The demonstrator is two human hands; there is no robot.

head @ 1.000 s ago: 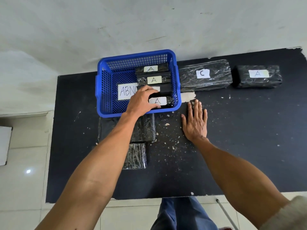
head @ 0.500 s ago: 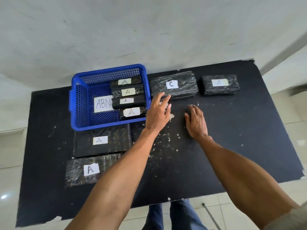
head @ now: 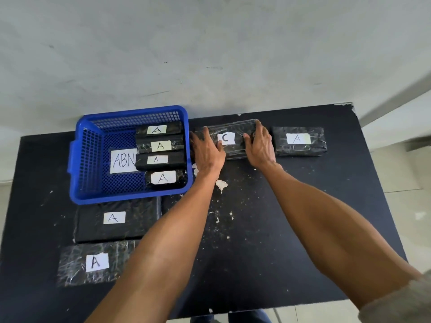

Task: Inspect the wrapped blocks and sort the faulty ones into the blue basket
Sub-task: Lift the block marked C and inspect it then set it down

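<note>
Right of the blue basket (head: 91, 155) the block marked C (head: 234, 148) lies almost against its wall, left hand (head: 206, 152) and right hand (head: 260, 148) gripping its ends; a lone A block (head: 299, 148) closes that row beyond. In front of the basket lie a flat A block (head: 130, 220) and a glossy A block (head: 70, 264). Inside, four blocks (head: 161, 136) crowd its right half; the left half is open. Nearer, right of the basket, the black table (head: 314, 217) is bare.
</note>
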